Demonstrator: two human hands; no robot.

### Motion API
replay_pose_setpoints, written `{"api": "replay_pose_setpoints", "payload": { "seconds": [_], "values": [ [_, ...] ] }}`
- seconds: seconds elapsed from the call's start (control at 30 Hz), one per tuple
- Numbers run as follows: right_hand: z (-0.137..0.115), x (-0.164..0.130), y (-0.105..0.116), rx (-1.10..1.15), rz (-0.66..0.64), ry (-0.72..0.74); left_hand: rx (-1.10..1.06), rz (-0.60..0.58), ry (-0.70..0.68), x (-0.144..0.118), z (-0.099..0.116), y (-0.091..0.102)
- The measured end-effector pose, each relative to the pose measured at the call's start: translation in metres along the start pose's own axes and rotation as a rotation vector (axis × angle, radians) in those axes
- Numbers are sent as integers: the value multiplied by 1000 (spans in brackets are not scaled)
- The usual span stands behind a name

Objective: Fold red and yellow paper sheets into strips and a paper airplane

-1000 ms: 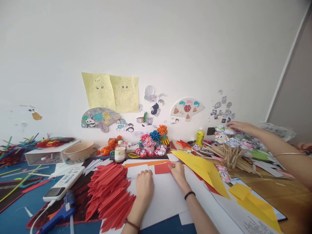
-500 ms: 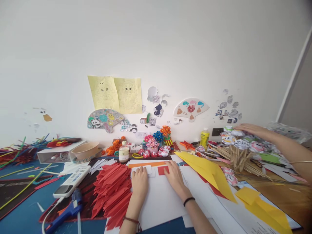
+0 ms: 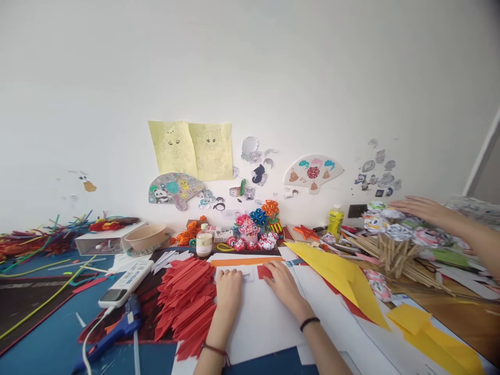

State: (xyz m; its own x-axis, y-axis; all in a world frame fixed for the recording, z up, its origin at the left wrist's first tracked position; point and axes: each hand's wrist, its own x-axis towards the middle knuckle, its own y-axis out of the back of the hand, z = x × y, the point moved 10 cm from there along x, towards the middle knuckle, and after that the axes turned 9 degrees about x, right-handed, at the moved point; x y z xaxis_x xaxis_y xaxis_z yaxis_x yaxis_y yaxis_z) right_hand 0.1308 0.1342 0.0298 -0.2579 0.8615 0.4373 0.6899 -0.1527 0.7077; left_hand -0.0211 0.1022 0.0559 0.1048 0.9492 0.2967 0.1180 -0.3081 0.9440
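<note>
In the head view, the heaped folded red paper strips (image 3: 187, 298) seem done, while a small flat red paper rectangle (image 3: 264, 272), lying on a large white paper sheet (image 3: 260, 320), looks unfolded. The right hand (image 3: 284, 285) rests loosely bent fingers over its edge; the left hand (image 3: 229, 290) curls fingers beside a small white paper piece (image 3: 247, 274); I cannot tell either grip.

Left of the left hand (image 3: 229, 289) lie a blue hot-glue gun (image 3: 132, 315) and a white corded device (image 3: 128, 281); beyond and right of the right hand (image 3: 282, 281) stands a yellow bottle (image 3: 335, 224).
</note>
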Motion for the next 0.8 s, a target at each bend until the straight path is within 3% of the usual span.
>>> {"api": "replay_pose_setpoints", "payload": {
  "seconds": [0.27,0.5,0.8],
  "values": [
    [11,-4,7,53,-37,-82,18,3,22,-2,3,-4],
    [0,0,18,97,-15,-60,19,0,24,-2,3,-2],
    [11,0,20,36,2,-76,17,13,27,-3,3,-3]
  ]
}}
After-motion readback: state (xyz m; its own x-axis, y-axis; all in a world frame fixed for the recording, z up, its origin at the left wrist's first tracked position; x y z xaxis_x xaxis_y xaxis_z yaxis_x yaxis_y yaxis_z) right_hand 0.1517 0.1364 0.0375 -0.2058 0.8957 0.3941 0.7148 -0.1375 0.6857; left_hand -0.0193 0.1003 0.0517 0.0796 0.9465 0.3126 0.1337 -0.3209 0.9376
